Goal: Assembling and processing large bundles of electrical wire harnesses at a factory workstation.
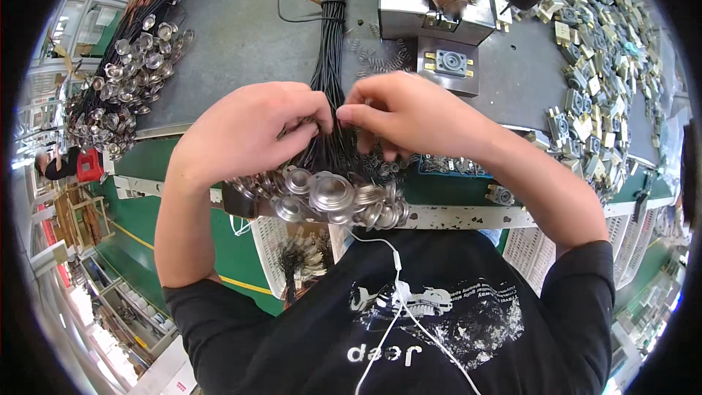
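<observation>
A bundle of thin black wires runs down the bench toward me, tied partway along. Round silver metal caps cluster at its near ends by the bench edge. My left hand is at the bundle's left side, its fingers curled in and thumb pressed toward them. Against the right side of the wires, my right hand has its thumb and forefinger brought together, the other fingers bent beneath. What either hand pinches, if anything, is hidden.
A metal fixture stands at the back, with a grey block-shaped part on its front base. Loose springs lie beside it. Many similar parts are heaped at right. Another capped wire bundle lies left. A blue tray holds small metal pieces.
</observation>
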The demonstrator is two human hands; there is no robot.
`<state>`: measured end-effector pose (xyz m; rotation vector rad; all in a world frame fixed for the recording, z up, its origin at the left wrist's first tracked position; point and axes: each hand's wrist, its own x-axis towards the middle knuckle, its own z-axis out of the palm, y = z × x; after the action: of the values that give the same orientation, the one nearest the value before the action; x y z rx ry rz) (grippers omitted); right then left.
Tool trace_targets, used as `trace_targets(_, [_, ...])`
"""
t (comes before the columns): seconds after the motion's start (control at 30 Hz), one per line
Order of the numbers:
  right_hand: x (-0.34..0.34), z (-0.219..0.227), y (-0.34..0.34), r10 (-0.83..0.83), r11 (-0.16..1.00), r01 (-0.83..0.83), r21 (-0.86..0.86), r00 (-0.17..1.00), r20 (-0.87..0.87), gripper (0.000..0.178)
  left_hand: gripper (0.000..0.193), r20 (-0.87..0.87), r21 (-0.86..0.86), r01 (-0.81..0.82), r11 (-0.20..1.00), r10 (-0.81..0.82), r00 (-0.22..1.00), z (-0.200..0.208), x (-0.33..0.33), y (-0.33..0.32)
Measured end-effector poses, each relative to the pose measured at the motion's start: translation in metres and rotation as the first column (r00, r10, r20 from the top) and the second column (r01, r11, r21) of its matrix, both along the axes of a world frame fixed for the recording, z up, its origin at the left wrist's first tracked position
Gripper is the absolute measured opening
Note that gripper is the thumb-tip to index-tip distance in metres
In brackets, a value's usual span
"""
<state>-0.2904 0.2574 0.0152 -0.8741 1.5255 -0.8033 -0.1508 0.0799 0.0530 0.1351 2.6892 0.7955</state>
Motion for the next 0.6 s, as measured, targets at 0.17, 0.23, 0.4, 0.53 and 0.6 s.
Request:
trace_targets(0.17, [0.017, 0.008, 0.034, -0.007, 0.989, 0.066, -0.132, 0.914, 0.405, 0.035, 0.014, -0.127, 0.112, -0.06, 0.992, 0.074, 0.989, -0.018, 0.002, 0.008])
trace_targets(0.23, [0.018, 0.012, 0.041, -0.016, 0.974, 0.112, -0.196, 0.899, 0.438, 0.04, 0.015, -0.183, 0.124, -0.058, 0.991, 0.08, 0.98, -0.018, 0.002, 0.01])
trace_targets(0.4, [0.023, 0.028, 0.056, -0.087, 0.956, 0.144, -0.256, 0.972, 0.22, 0.077, 0.019, -0.138, 0.181, -0.084, 0.98, 0.11, 0.984, -0.009, -0.006, 0.018])
trace_targets(0.53, [0.024, 0.026, 0.064, -0.21, 0.869, 0.126, -0.478, 0.97, -0.126, 0.061, 0.02, -0.285, 0.131, 0.021, 0.991, 0.017, 0.958, -0.018, -0.01, 0.027])
trace_targets(0.6, [0.021, 0.025, 0.071, -0.283, 0.82, 0.071, -0.569, 0.913, -0.294, 0.036, 0.016, -0.189, 0.194, -0.13, 0.972, 0.167, 0.968, -0.019, -0.007, 0.03])
